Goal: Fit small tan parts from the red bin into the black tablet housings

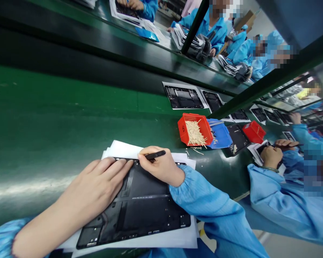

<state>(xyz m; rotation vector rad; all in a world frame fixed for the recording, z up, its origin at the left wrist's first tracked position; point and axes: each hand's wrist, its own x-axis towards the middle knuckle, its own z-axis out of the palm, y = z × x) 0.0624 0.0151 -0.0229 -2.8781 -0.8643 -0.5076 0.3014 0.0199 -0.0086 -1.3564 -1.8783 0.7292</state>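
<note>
A black tablet back housing (140,211) lies on white paper sheets (123,149) on the green conveyor belt (56,118). My left hand (104,179) rests flat on the housing's upper edge, its fingers together and holding nothing. Beside it, my right hand (160,166) grips a black pen-shaped tool (155,155), whose lower tip is hidden by my fingers. That hand sits over the housing's top edge. A blue sleeve covers my right forearm, and my left forearm is bare up to its blue cuff.
A red bin of wooden sticks (195,129) and a blue tray (220,134) stand beyond my hands. Several black housings (183,97) lie along the belt. A co-worker's hands (271,154) work at the right, a green post (269,75) crosses the view, and more workers sit across the line.
</note>
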